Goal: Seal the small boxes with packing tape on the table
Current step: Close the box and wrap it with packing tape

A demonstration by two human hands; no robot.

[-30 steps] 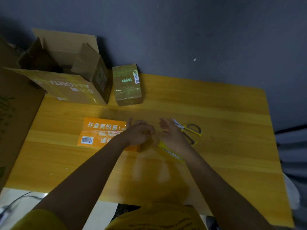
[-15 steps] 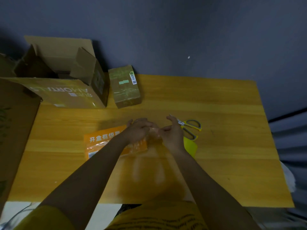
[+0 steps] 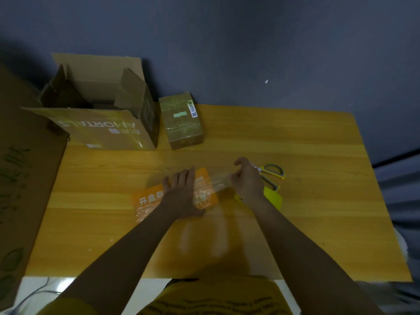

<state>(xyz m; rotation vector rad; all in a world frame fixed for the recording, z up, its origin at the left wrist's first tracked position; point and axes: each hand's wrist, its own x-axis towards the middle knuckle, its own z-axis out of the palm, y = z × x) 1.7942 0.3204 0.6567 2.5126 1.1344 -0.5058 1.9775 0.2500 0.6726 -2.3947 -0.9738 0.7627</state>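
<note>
Left hand [image 3: 181,189] presses flat on the orange box [image 3: 150,198] mid-worktop [image 3: 318,223], its long axis running left-right; right hand [image 3: 246,181] pinches clear tape [image 3: 218,181] stretched rightward off it.

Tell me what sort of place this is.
Probably a small home or back-room packing station: a wooden table against a dark wall, an open shipping carton, a taped small box, scissors, and clear packing tape stretched over an orange box.
</note>
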